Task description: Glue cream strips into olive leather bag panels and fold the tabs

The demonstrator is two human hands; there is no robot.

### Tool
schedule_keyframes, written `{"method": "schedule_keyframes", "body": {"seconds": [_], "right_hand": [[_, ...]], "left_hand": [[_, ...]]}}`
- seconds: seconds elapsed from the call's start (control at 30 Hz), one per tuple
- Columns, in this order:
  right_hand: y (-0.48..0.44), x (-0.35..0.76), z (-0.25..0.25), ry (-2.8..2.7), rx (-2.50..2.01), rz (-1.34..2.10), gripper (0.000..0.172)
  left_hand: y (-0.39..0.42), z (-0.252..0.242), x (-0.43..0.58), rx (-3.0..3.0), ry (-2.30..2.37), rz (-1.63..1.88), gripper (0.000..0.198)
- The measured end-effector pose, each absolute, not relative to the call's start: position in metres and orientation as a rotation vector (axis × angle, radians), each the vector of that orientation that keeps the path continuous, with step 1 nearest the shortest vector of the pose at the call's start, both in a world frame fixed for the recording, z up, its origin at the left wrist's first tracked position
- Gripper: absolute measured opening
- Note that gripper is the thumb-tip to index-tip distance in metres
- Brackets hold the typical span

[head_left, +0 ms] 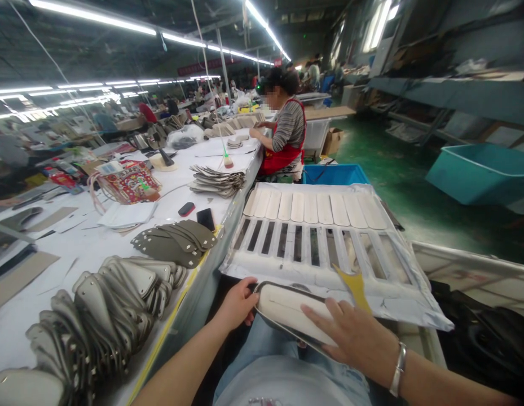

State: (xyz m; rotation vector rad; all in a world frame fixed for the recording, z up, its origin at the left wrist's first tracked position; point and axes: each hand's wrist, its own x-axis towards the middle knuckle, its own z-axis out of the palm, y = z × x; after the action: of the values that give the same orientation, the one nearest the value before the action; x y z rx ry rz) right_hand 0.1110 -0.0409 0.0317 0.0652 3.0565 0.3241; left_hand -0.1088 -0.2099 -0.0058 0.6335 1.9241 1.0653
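An oblong dark-rimmed piece with a cream inner panel (pixel 282 304) lies tilted above my lap. My left hand (pixel 237 303) pinches its left end at the rim, with the thumb on the near side. Over its right half rests my right hand (pixel 350 332), fingers spread across the cream face and the palm at the right edge; the underside is hidden. Just beyond is a white-covered rack (pixel 295 262) with a row of cream oblong panels (pixel 298 207) along its far side and open slots nearer me. A yellow forked tool (pixel 355 287) lies on its near edge.
Left is a white worktable (pixel 177 183) with stacked grey flaps (pixel 96 304), dark flaps (pixel 175 241), a phone (pixel 206 219) and a brush (pixel 227 160). A co-worker (pixel 285 127) sits ahead. A blue bin (pixel 335 174) stands behind the rack, a teal tub (pixel 477 172) at right.
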Motion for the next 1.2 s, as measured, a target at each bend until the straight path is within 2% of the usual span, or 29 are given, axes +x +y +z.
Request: {"method": "schedule_keyframes", "body": {"seconds": [0.27, 0.43, 0.57, 0.63, 0.73, 0.8, 0.9, 0.97, 1.0, 1.07, 1.2], "right_hand": [[-0.047, 0.078, 0.047, 2.827, 0.162, 0.115, 0.072], [-0.039, 0.073, 0.045, 2.78, 0.207, 0.013, 0.074], [-0.034, 0.079, 0.039, 2.754, 0.258, -0.063, 0.077], [-0.034, 0.079, 0.038, 2.754, 0.274, -0.09, 0.076], [-0.031, 0.079, 0.041, 2.738, 0.292, -0.161, 0.064], [-0.023, 0.079, 0.047, 2.711, 0.316, -0.326, 0.062], [0.007, 0.088, 0.059, 2.506, 0.508, -1.03, 0.067], [0.029, 0.103, 0.065, 2.249, 0.691, -1.411, 0.056], [0.038, 0.114, 0.066, 2.139, 0.761, -1.494, 0.049], [0.046, 0.136, 0.062, 1.995, 0.835, -1.52, 0.044], [0.029, 0.168, 0.037, 1.794, 1.122, -1.525, 0.059]], "left_hand": [[-0.204, 0.018, -0.118, 1.369, 2.341, 0.492, 0.046], [-0.188, 0.035, -0.122, 1.701, 2.123, -0.023, 0.027], [-0.161, 0.06, -0.114, 1.887, 1.905, -0.515, 0.022], [-0.146, 0.069, -0.102, 2.037, 1.737, -0.472, 0.019], [-0.129, 0.063, -0.08, 2.202, 1.508, -0.108, 0.019], [-0.124, 0.048, -0.067, 2.158, 1.49, 0.038, 0.022], [-0.121, 0.026, -0.061, 2.043, 1.549, 0.117, 0.02], [-0.119, 0.019, -0.062, 2.006, 1.555, 0.138, 0.017], [-0.116, 0.018, -0.062, 1.995, 1.552, 0.125, 0.017], [-0.11, 0.02, -0.06, 1.983, 1.55, 0.06, 0.018], [-0.099, 0.022, -0.05, 2.008, 1.601, -0.073, 0.028]]}}
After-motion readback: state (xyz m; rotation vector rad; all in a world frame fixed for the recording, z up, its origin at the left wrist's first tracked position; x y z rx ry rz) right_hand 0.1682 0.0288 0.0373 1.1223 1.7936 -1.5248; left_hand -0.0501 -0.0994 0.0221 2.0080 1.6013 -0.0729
